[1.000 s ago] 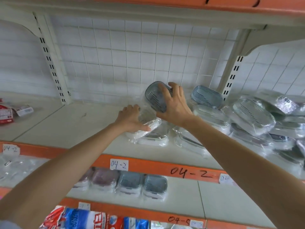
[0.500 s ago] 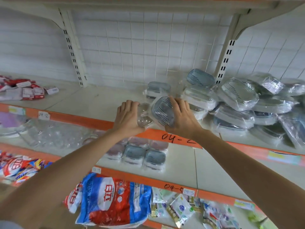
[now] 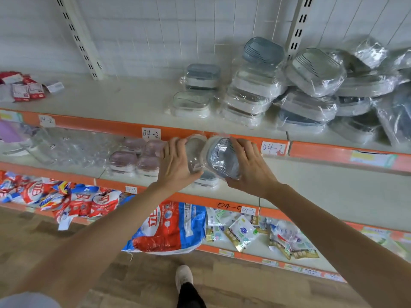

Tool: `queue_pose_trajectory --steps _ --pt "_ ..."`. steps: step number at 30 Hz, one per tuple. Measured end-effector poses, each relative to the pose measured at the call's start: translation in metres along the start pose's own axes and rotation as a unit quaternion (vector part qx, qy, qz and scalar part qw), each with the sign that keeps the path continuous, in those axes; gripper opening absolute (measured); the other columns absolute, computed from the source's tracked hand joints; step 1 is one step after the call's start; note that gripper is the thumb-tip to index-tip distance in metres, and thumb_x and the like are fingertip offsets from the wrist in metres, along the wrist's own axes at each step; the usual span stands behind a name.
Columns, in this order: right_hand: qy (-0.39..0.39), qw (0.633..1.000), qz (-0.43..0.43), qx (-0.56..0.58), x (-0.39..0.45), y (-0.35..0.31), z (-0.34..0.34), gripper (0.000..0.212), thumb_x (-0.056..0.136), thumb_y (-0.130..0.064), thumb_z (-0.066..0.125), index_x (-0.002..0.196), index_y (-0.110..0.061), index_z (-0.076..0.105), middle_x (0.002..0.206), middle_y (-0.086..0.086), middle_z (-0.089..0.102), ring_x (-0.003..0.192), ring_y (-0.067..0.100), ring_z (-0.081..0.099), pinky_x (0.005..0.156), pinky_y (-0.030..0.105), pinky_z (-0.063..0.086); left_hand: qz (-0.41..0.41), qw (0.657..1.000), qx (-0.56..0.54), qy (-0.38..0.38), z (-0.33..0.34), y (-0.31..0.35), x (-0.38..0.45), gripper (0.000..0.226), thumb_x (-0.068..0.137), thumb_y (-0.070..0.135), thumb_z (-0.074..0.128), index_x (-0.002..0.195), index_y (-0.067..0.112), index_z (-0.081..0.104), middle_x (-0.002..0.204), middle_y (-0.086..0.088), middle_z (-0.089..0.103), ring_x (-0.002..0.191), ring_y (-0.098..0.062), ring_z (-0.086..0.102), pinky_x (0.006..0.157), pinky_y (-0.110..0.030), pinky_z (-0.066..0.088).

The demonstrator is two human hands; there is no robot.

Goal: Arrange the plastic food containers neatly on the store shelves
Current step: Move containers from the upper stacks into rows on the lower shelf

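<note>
Left hand (image 3: 178, 165) grips clear wrapped container (image 3: 194, 155); right hand (image 3: 249, 167) grips grey-lidded container (image 3: 222, 157). Both held in air before middle shelf (image 3: 311, 185). Best lower flat beside pink-lidded row (image 3: 135, 158), lids up, edges aligned.

two hands (image 3: 178, 165); two wrapped containers (image 3: 222, 156) held; four pink-lidded containers (image 3: 124, 158) shelved

Wrapped grey-lidded container (image 3: 222, 157), tilted, before middle shelf, wrapped containers (image 3: 289, 90) heaped above
</note>
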State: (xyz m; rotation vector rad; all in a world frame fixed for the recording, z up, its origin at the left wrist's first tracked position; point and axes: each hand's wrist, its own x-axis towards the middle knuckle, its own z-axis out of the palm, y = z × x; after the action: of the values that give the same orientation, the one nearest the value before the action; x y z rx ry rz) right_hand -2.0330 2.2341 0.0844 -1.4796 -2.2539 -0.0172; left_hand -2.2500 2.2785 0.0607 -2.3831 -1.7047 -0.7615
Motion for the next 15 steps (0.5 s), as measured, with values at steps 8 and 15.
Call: queue_pose_trajectory --steps 8,15 --pt "-0.108 0.993 0.037 -0.008 -0.05 0.019 0.048 0.103 0.071 -0.034 0.074 0.15 -0.01 0.013 0.143 0.009 0.03 0.129 0.026 0.029 0.11 0.035 0.027 0.008 0.997 0.017 -0.077 0.05 -0.008 -0.054 0.089 0.059 0.055 0.079 0.12 -0.004 0.05 0.113 -0.019 0.051 0.102 -0.034 0.05 0.087 -0.043 0.044" --pt "-0.208 0.975 0.075 -0.024 -0.066 0.024 0.085 0.097 0.078 -0.032 0.068 0.151 -0.015 0.006 0.149 0.002 0.021 0.134 0.022 0.02 0.111 0.032 0.019 -0.03 0.982 0.039 -0.182 0.067 -0.038 -0.079 0.085 0.062 0.048 0.078 0.13 0.008 0.047 0.122 -0.012 0.051 0.114 -0.031 0.046 0.104 -0.044 0.029"
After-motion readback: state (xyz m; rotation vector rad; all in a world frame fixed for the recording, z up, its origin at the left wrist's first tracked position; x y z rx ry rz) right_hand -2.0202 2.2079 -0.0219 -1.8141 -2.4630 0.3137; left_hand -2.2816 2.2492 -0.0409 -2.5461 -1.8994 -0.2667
